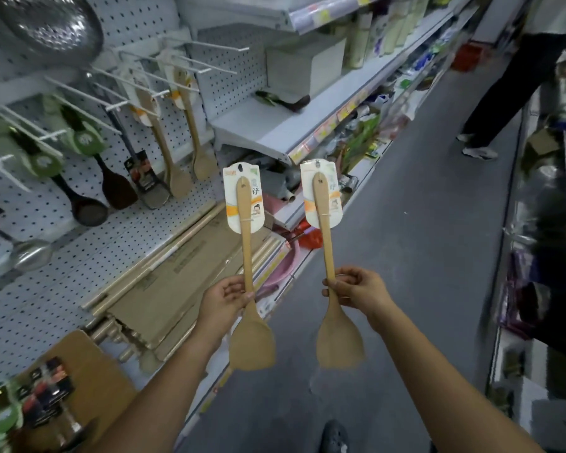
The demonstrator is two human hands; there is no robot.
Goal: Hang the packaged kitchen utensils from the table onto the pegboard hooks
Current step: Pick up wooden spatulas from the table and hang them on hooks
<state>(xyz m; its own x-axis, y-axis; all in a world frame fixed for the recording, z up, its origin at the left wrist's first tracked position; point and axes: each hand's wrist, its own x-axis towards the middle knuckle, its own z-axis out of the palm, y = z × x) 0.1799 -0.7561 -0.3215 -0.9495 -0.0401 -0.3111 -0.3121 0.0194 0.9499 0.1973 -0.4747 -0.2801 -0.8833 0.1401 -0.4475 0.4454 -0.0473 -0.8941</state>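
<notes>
Here both hands are held out over the grey aisle floor (422, 256), and each one grasps a packaged wooden spatula. The left hand (224, 300) has its fingers and thumb curled round the handle of the left spatula (247, 253), just above the blade. The right hand (356, 289) holds the right spatula (326, 250) at the same place on its handle. Both spatulas stand almost upright, with the blade down near the person and the white card up at the far end. They are side by side and do not touch each other.

The pegboard (138, 27) is on the left. Long white hooks (216, 44) stick out from it, and two wooden spatulas (203, 165) of the same kind hang there beside dark utensils (115, 188). At the near left lies a brown cardboard (92, 364) with some packaged utensils (46, 384) on it. At the far right another person (504, 93) stands in the aisle.
</notes>
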